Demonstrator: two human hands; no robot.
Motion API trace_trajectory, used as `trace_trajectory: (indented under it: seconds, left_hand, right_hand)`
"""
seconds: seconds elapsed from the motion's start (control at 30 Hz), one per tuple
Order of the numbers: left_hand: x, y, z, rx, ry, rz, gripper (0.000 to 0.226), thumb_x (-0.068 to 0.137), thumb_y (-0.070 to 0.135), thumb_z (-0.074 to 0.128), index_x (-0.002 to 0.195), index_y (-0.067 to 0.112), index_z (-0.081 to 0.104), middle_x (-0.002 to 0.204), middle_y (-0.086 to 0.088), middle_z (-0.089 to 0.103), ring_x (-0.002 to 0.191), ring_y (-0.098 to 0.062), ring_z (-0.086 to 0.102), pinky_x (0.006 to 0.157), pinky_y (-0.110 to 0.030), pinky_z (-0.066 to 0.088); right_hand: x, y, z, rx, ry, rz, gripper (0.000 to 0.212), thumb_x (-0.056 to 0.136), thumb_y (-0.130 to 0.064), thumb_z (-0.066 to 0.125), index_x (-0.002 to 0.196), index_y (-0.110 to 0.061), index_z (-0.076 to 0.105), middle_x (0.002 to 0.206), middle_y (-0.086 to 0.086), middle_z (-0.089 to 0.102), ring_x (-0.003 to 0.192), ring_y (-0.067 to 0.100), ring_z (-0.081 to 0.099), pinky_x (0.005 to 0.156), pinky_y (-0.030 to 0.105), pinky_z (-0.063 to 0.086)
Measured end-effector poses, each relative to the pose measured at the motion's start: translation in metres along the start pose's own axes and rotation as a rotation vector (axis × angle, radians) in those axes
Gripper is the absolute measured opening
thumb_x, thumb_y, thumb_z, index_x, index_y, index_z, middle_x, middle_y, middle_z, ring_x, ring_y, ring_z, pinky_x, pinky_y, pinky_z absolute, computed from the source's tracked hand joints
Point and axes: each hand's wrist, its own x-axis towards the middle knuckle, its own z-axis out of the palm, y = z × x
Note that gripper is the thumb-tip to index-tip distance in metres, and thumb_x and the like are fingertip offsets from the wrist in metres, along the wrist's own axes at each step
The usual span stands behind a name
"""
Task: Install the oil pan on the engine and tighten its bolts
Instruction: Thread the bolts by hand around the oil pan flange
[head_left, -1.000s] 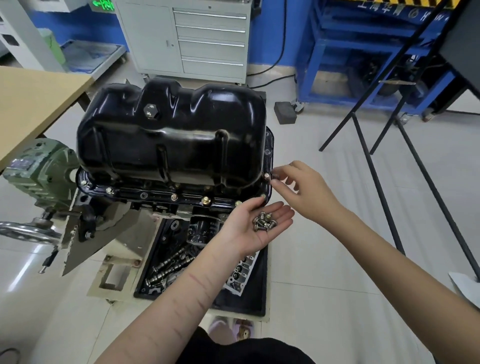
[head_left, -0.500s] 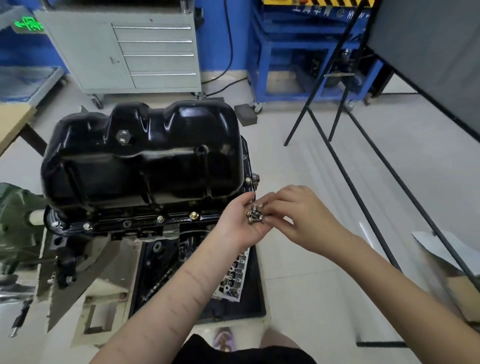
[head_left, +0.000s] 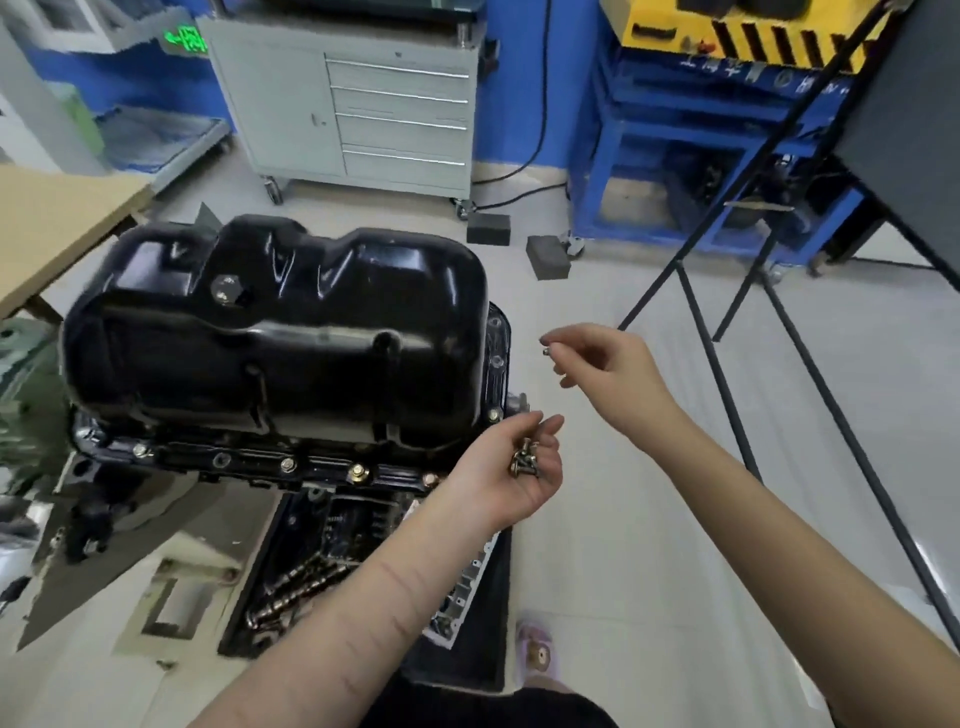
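Observation:
The glossy black oil pan (head_left: 291, 343) sits upside up on the engine block, its flange (head_left: 291, 462) carrying several bolts along the near edge. My left hand (head_left: 511, 470) is palm up beside the pan's near right corner, cupping a small heap of bolts (head_left: 524, 460). My right hand (head_left: 605, 364) hovers to the right of the pan's right flange and pinches a single bolt (head_left: 546, 347) between thumb and fingertip, a short gap away from the pan.
A black tray (head_left: 488, 654) with camshafts and engine parts lies on the floor under the engine. Black easel legs (head_left: 727, 395) slant across the floor at right. A grey drawer cabinet (head_left: 363, 104) and blue rack (head_left: 675, 156) stand behind. A wooden table (head_left: 52, 218) is at left.
My right hand left the pan's corner, picked one bolt from the heap in my left palm, and has lifted it up and right toward the pan's right flange. The camera view shifted.

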Motion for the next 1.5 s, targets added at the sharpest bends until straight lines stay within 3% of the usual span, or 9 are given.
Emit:
trace_trajectory:
  seconds: [0.17, 0.3, 0.47, 0.63, 0.8, 0.93, 1.13, 1.37, 1.5]
  left_hand:
    - [0.019, -0.005, 0.007, -0.094, 0.036, 0.059, 0.030, 0.092, 0.022, 0.050, 0.076, -0.002, 0.058, 0.049, 0.002, 0.039, 0.030, -0.007, 0.035, 0.032, -0.010, 0.032]
    - [0.024, -0.005, 0.010, -0.148, 0.082, 0.163, 0.033, 0.087, 0.035, 0.058, 0.091, 0.002, 0.058, 0.042, 0.003, 0.040, 0.032, -0.005, 0.035, 0.035, -0.010, 0.035]
    - [0.032, -0.006, 0.013, -0.200, 0.101, 0.213, 0.026, 0.089, 0.030, 0.056, 0.102, 0.007, 0.052, 0.042, 0.003, 0.046, 0.042, -0.004, 0.036, 0.036, -0.010, 0.035]
    - [0.035, -0.004, 0.011, -0.188, 0.093, 0.212, 0.022, 0.091, 0.024, 0.053, 0.074, 0.011, 0.051, 0.047, 0.000, 0.050, 0.033, -0.007, 0.037, 0.036, -0.010, 0.034]
    - [0.036, -0.004, 0.008, -0.188, 0.080, 0.190, 0.025, 0.091, 0.025, 0.052, 0.073, 0.009, 0.049, 0.057, 0.002, 0.038, 0.032, -0.008, 0.037, 0.036, -0.011, 0.034]
    - [0.034, -0.003, 0.009, -0.183, 0.065, 0.181, 0.042, 0.092, 0.025, 0.051, 0.058, 0.003, 0.060, 0.053, 0.002, 0.036, 0.032, -0.009, 0.037, 0.036, -0.011, 0.035]
    - [0.032, -0.003, 0.007, -0.137, 0.054, 0.186, 0.059, 0.093, 0.026, 0.050, 0.041, 0.001, 0.061, 0.044, 0.002, 0.039, 0.031, -0.009, 0.039, 0.036, -0.011, 0.038]
    - [0.032, -0.002, 0.006, -0.138, 0.060, 0.156, 0.057, 0.093, 0.028, 0.050, 0.047, -0.003, 0.065, 0.043, 0.001, 0.040, 0.030, -0.009, 0.039, 0.036, -0.011, 0.037]
    - [0.032, -0.001, 0.008, -0.135, 0.080, 0.137, 0.040, 0.093, 0.027, 0.050, 0.073, -0.005, 0.063, 0.043, -0.001, 0.042, 0.030, -0.009, 0.039, 0.036, -0.011, 0.038]
  right_hand:
    - [0.047, 0.019, 0.012, -0.317, -0.167, -0.110, 0.019, 0.086, -0.008, 0.061, 0.104, -0.004, 0.067, 0.091, 0.009, 0.062, 0.084, 0.021, 0.060, 0.081, 0.028, 0.046]
    - [0.060, 0.023, 0.026, -0.546, -0.289, -0.292, 0.018, 0.084, -0.007, 0.062, 0.100, -0.002, 0.068, 0.093, 0.016, 0.062, 0.087, 0.028, 0.057, 0.076, 0.026, 0.037]
    - [0.063, 0.027, 0.026, -0.659, -0.338, -0.369, 0.020, 0.086, -0.009, 0.060, 0.102, -0.001, 0.066, 0.097, 0.016, 0.060, 0.093, 0.028, 0.055, 0.075, 0.024, 0.035]
    - [0.060, 0.028, 0.032, -0.847, -0.375, -0.446, 0.019, 0.087, -0.003, 0.049, 0.098, 0.003, 0.063, 0.101, 0.016, 0.056, 0.096, 0.031, 0.051, 0.080, 0.042, 0.042]
    - [0.058, 0.028, 0.032, -0.790, -0.381, -0.396, 0.022, 0.089, -0.002, 0.046, 0.099, 0.006, 0.064, 0.103, 0.020, 0.057, 0.097, 0.034, 0.052, 0.082, 0.041, 0.040]
    - [0.055, 0.026, 0.031, -0.709, -0.343, -0.363, 0.022, 0.088, 0.001, 0.047, 0.102, 0.005, 0.063, 0.099, 0.021, 0.059, 0.095, 0.032, 0.054, 0.080, 0.036, 0.041]
    - [0.053, 0.023, 0.034, -0.760, -0.329, -0.319, 0.017, 0.086, -0.003, 0.048, 0.103, 0.001, 0.048, 0.091, 0.018, 0.059, 0.083, 0.035, 0.053, 0.072, 0.045, 0.044]
    - [0.054, 0.027, 0.034, -0.738, -0.305, -0.321, 0.022, 0.090, -0.018, 0.055, 0.095, 0.002, 0.062, 0.093, 0.016, 0.058, 0.092, 0.028, 0.052, 0.076, 0.034, 0.039]
    - [0.055, 0.028, 0.032, -0.823, -0.278, -0.388, 0.028, 0.091, -0.024, 0.055, 0.094, 0.003, 0.062, 0.092, 0.018, 0.057, 0.092, 0.030, 0.051, 0.071, 0.037, 0.037]
